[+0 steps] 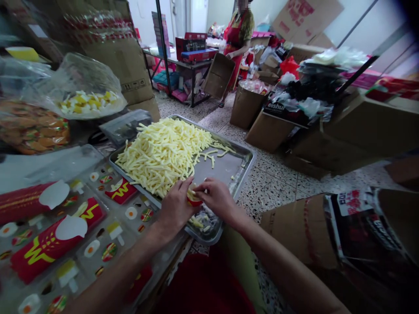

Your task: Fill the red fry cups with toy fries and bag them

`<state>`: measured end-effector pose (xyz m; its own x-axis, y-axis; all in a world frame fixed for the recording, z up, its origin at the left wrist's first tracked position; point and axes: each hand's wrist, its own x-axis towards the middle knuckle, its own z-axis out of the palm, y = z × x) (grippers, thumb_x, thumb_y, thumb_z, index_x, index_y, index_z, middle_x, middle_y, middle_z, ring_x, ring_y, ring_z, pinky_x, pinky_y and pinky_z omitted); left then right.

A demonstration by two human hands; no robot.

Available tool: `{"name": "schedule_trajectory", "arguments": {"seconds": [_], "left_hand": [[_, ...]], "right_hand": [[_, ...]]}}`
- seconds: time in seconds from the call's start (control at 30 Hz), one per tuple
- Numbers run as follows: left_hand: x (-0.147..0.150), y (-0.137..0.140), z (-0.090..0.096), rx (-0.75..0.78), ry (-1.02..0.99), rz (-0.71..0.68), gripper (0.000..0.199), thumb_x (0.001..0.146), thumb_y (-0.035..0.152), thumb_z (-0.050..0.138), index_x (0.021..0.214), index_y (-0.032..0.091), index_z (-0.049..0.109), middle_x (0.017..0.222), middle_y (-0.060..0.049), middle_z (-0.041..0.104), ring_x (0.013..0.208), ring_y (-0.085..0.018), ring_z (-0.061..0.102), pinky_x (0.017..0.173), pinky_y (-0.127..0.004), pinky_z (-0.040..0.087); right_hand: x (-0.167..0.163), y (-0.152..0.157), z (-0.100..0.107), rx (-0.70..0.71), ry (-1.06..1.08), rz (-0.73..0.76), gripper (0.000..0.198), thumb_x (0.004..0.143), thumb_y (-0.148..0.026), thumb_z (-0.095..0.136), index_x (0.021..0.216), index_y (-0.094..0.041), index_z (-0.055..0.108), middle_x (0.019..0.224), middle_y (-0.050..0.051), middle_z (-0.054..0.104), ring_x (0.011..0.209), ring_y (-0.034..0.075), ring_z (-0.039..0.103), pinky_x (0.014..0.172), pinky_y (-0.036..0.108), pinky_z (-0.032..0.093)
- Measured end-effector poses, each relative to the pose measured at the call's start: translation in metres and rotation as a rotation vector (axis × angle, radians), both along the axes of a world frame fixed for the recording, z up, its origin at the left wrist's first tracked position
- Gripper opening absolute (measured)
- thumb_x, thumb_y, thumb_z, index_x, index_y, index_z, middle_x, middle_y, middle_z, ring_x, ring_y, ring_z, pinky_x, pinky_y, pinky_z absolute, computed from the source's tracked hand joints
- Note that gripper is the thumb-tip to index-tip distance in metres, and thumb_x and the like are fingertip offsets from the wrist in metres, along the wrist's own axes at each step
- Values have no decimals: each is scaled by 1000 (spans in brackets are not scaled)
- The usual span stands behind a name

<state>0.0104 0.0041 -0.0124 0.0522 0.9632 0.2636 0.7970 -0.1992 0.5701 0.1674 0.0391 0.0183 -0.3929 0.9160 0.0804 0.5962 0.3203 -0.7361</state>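
A large heap of pale yellow fry-shaped sticks (pixel 166 152) fills the left and back of a grey metal tray (pixel 225 170). Over the tray's near edge, my left hand (pixel 176 206) is closed around a small red fry carton (pixel 194 202), most of which its fingers hide. Against the carton's mouth, my right hand (pixel 216 198) has its fingers pinched together. What lies between those fingertips is hidden. Below both hands, a few loose sticks and crumbs rest in the tray's near corner.
Left of the tray, stacked red fry cartons (pixel 36 253) and a single carton (pixel 119 195) lie on a plastic-covered table with printed food pictures. Behind are bags of small food-shaped pieces (pixel 91 102). Cardboard boxes (pixel 294 231) stand on the right. A person in a red apron (pixel 234 37) holds a box farther back.
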Motion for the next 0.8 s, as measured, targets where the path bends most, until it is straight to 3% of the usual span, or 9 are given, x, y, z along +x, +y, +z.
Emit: {"name": "schedule_trajectory", "arguments": {"seconds": [0.2,0.33,0.43,0.5,0.57,0.67,0.73,0.8], "left_hand": [[2,0,-3,99,-31,-19,62,79,20,68,139,15,52,114,-12,67,101,-28,66,89,-39,54],[2,7,-5,158,13,1,55,80,14,60,135,17,56,105,-10,67,90,-26,66,82,-37,55],[1,14,-5,142,12,13,57,77,16,66,134,17,56,104,-9,68,92,-26,66,83,-37,55],[-1,19,-1,98,-9,11,67,74,24,75,137,18,54,112,-10,67,99,-28,66,88,-38,55],[-4,23,5,54,-21,4,80,70,31,83,141,20,50,123,-10,65,108,-29,65,95,-39,53],[-12,25,14,5,-13,-7,86,68,39,86,144,21,47,129,-10,64,113,-29,64,100,-41,51],[-18,25,18,-9,-19,-8,86,69,42,86,144,22,47,130,-10,64,114,-29,64,100,-41,51],[-24,22,19,-3,-33,-7,85,71,44,84,144,22,47,130,-9,64,115,-28,63,101,-40,50]], "right_hand": [[-11,-14,9,161,-161,11,22,88,-9,55,82,-17,74,89,8,72,85,18,61,75,29,41],[-22,-12,13,54,-35,18,18,78,-4,54,81,-20,62,76,-1,66,70,14,56,65,27,37],[-19,2,11,-1,136,67,18,74,-4,55,81,-20,57,73,-4,62,66,12,54,62,24,37],[-6,23,11,-52,218,145,12,77,-8,58,81,-20,60,75,-3,64,66,12,57,62,23,40],[12,55,13,-37,188,117,7,81,-15,65,87,-18,67,77,-1,68,67,12,60,64,25,43],[40,116,18,112,-188,-45,22,78,-21,75,99,-17,74,78,1,69,68,15,59,65,27,42],[50,153,18,101,-465,-1,38,70,-24,84,106,-17,74,78,2,70,69,16,59,63,28,39],[52,177,14,40,-605,73,46,65,-28,89,107,-16,75,77,3,71,70,17,60,61,27,39]]}}
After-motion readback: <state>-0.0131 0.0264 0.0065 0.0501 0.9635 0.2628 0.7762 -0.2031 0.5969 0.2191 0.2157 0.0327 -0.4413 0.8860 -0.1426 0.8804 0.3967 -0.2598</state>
